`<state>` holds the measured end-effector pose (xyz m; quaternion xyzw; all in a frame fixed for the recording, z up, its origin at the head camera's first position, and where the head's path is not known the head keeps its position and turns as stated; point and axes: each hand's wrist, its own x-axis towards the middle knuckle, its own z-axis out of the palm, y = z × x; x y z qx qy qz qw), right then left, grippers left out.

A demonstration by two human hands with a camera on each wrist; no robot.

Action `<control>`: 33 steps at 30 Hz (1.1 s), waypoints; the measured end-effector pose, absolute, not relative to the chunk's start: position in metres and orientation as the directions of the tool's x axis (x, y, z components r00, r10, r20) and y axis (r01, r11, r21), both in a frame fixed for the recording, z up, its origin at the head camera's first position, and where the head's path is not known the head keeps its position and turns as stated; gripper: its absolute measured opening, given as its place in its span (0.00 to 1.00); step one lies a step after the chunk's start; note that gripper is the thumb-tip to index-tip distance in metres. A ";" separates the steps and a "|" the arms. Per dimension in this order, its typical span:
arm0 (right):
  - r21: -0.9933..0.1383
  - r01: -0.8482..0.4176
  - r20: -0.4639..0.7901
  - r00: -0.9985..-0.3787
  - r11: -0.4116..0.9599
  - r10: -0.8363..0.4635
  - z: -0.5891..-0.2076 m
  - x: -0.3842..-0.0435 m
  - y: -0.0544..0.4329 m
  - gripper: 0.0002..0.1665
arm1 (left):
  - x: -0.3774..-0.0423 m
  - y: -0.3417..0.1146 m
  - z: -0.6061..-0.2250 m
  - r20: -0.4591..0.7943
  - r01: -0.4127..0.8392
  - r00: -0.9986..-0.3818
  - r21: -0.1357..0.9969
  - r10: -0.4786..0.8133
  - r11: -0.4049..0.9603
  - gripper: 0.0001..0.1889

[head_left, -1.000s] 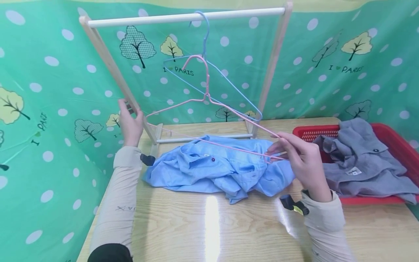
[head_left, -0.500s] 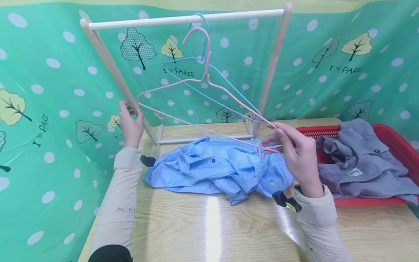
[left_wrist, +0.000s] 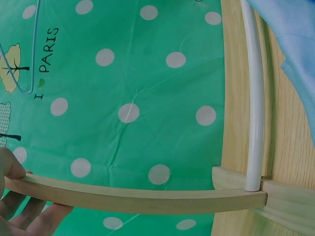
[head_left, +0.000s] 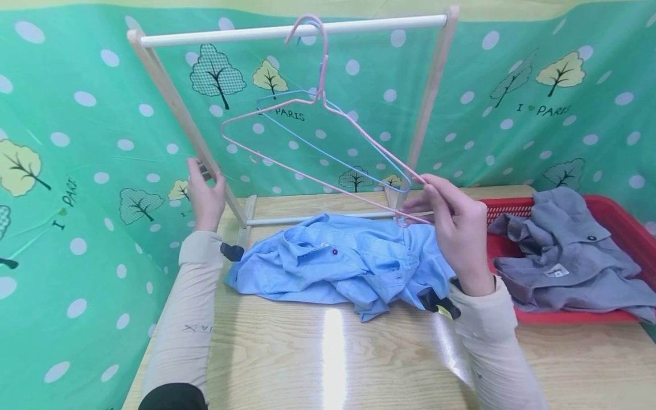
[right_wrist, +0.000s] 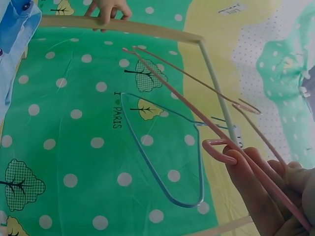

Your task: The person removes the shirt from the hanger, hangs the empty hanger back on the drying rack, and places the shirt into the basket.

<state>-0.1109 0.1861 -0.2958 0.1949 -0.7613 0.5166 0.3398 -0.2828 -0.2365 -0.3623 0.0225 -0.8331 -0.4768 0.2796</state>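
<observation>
My left hand (head_left: 206, 193) grips the left wooden post (head_left: 176, 105) of a garment rack; in the left wrist view its fingers and thumb lie on either side of that post (left_wrist: 147, 199). A pink wire hanger (head_left: 322, 94) is held at its right-hand corner by my right hand (head_left: 456, 228). The hook of this hanger overlaps the rack's white top bar (head_left: 230, 35) in the head view. Behind it a blue wire hanger (head_left: 307, 140) hangs from the bar. Fingers of my right hand pinch the pink wire beside a small loop (right_wrist: 221, 152) in the right wrist view.
A crumpled light blue shirt (head_left: 353, 262) lies on the wooden table (head_left: 277, 353) at the rack's foot, over part of the lower white bar (head_left: 271, 220). At right, a red basket (head_left: 627, 228) holds a grey garment (head_left: 569, 256). A green patterned cloth (head_left: 102, 228) stands behind.
My right hand has raised the pink hanger and moved slightly left, bringing its hook from below the top bar up to the bar. My left hand stays on the post.
</observation>
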 end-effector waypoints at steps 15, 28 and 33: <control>-0.650 -0.645 0.721 -0.691 0.402 0.059 -0.280 -0.130 0.168 0.14 | -0.282 -0.238 -0.364 0.436 0.218 -0.844 0.810 -0.311 0.544 0.15; -0.662 -0.620 0.700 -0.712 0.421 0.052 -0.275 -0.146 0.155 0.17 | -0.283 -0.236 -0.364 0.428 0.220 -0.849 0.820 -0.310 0.528 0.16; -0.676 -0.603 0.677 -0.735 0.424 0.035 -0.276 -0.151 0.152 0.16 | -0.282 -0.237 -0.363 0.436 0.227 -0.842 0.820 -0.317 0.525 0.15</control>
